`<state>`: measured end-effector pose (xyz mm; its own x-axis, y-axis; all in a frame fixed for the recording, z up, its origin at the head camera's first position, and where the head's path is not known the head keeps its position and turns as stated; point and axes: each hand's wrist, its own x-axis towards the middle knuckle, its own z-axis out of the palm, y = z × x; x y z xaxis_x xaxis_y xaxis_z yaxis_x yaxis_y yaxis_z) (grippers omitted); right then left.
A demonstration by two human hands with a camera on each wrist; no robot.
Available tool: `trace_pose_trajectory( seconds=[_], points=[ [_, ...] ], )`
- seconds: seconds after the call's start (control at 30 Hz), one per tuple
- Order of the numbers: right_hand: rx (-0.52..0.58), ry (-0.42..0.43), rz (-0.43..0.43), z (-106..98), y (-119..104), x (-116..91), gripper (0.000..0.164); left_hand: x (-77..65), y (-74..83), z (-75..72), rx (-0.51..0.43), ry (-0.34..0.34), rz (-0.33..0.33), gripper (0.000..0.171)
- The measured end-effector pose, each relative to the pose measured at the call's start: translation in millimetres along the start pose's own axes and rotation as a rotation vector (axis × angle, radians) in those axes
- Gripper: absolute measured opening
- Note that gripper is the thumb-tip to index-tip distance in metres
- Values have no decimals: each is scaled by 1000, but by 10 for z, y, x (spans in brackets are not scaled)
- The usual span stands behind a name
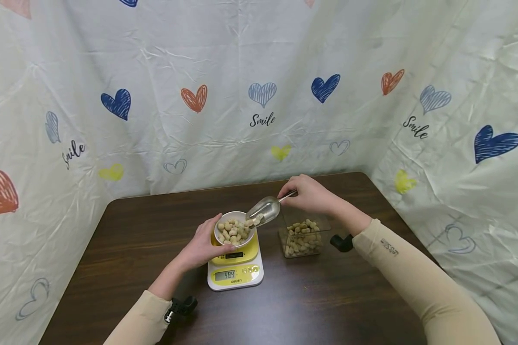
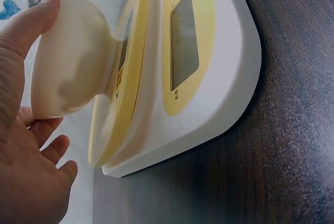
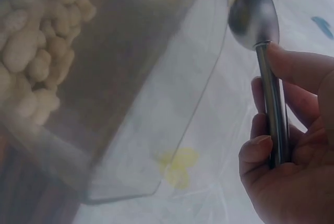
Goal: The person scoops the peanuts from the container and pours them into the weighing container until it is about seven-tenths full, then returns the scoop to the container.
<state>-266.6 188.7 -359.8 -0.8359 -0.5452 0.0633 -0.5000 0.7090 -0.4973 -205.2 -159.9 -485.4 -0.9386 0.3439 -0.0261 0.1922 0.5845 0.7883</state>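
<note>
A white bowl point(image 2: 73, 51) of unshelled peanuts point(image 1: 230, 233) stands on a yellow and white kitchen scale point(image 1: 252, 278), whose display seems to read 484, any decimal point being too small to tell. My left hand point(image 1: 204, 243) holds the bowl from the left, thumb near the front rim and fingers around the far side. In my right hand point(image 1: 306, 192) is the handle of a metal scoop point(image 1: 265, 209), gripped between thumb and curled fingers. The scoop tilts down to the left, its mouth over the bowl's right rim with some peanuts at the lip.
Right of the scale, a clear plastic container point(image 3: 151, 130) holds more peanuts point(image 1: 303, 244), below my right forearm. All stand on a dark wooden table point(image 1: 311, 306). Behind and beside it hangs a white curtain point(image 1: 224, 143) printed with hearts.
</note>
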Motion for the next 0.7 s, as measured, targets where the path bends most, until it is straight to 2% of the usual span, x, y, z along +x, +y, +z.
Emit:
trace_pose_trajectory(
  seconds=[0.47,0.7],
  points=[
    [-36,48,-3,-58,12,-16,11,-7,1,13,-11,-1,-8,113],
    [-4,62,28,-118,40,-93,13,-5,-18,18,-4,2,-11,114]
  ],
)
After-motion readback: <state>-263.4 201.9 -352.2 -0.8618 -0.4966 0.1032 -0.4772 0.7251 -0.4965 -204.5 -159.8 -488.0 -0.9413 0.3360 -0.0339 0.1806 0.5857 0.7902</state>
